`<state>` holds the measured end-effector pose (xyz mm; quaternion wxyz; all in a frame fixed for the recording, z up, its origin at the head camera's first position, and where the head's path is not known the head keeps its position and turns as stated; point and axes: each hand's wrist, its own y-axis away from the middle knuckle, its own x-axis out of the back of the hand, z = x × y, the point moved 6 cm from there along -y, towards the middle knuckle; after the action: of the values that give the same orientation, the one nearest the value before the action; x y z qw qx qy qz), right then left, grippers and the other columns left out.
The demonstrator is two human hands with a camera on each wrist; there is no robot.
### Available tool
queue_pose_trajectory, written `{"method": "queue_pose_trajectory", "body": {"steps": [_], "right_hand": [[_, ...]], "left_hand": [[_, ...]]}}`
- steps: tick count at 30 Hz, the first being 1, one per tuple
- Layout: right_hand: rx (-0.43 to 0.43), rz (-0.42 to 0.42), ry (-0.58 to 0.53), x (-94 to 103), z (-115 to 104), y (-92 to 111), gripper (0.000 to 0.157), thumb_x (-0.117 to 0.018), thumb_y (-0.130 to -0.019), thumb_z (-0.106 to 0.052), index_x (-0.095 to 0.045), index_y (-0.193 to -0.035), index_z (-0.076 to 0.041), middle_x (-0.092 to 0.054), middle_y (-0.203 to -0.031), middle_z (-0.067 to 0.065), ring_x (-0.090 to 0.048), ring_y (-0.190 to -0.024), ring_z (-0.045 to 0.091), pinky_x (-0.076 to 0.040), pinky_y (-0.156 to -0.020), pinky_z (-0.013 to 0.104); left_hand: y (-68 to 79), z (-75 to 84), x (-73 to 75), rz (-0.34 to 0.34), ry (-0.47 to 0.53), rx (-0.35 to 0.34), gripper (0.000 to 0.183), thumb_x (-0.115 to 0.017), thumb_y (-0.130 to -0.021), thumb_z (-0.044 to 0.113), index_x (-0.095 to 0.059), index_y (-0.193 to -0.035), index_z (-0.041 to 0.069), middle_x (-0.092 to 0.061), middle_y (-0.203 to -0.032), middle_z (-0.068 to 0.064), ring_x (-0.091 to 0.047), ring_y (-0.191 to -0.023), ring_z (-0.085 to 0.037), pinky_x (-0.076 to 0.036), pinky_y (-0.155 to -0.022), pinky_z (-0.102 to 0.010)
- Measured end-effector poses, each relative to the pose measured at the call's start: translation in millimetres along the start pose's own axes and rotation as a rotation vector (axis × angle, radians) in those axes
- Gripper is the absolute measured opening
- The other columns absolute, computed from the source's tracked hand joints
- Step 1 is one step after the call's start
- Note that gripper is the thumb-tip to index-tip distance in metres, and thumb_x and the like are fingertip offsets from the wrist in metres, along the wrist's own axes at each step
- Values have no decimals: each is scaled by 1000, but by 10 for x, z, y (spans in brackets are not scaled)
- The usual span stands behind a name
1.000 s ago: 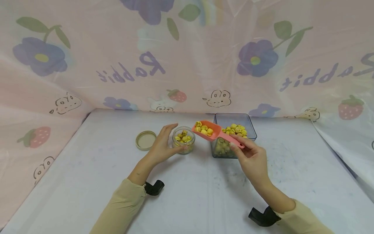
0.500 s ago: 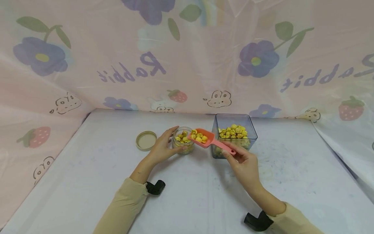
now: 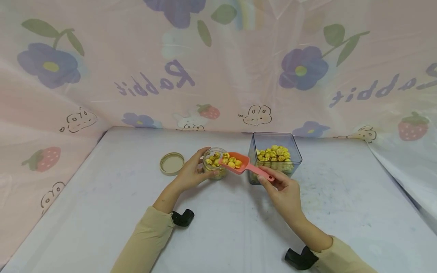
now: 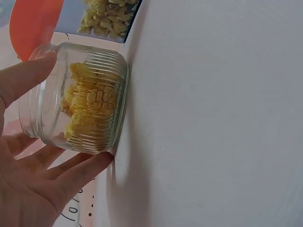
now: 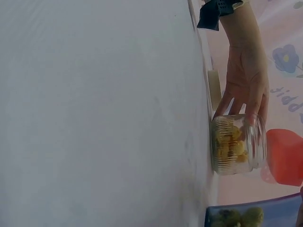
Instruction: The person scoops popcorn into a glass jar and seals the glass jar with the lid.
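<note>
Here, left hand [image 3: 190, 172] half-curled round glass jar [image 4: 90, 99]; right hand [image 3: 282, 192] pinching pink scoop [image 3: 244, 163] of popcorn [image 3: 232, 161].

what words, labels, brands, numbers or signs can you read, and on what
"Rabbit", mirrored, on the backdrop, left in the head view.
"Rabbit", mirrored again, at right, its R partly cut off.
Right wrist view: only letter fragments on it.
No readable text on the jar, scoop, square container or lid.
</note>
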<state>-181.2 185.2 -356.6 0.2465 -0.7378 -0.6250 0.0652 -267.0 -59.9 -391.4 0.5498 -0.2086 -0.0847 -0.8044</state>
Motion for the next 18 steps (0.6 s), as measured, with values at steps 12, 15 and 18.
{"method": "queue_pose_trajectory", "body": {"steps": [12, 15, 18], "right_hand": [[83, -70, 59, -25, -69, -61, 28, -69, -82, 6, -69, -111, 5, -69, -101, 19, -60, -76, 2, -52, -65, 11], [108, -92, 129, -21, -119, -89, 29, -71, -82, 4, -70, -110, 2, -70, -99, 15, -60, -73, 2, -52, -63, 12], [119, -109, 213, -14, -170, -123, 28, -73, -82, 0, -71, -110, -1, -70, -92, 10, -57, -68, 2, -50, -60, 12]], "left_hand": [[0, -11, 8, -8, -5, 15, 80, -76, -82, 16, -31, -148, 14, -35, -150, -15, -43, -133, -38, -49, -98, -41], [-3, -23, 4, -11, -6, 17, 80, -76, -83, 16, -30, -148, 15, -35, -150, -14, -43, -133, -38, -49, -98, -41], [-3, -25, -1, -14, -8, 19, 80, -76, -83, 17, -30, -148, 15, -35, -151, -15, -43, -133, -38, -49, -99, -41]]}}
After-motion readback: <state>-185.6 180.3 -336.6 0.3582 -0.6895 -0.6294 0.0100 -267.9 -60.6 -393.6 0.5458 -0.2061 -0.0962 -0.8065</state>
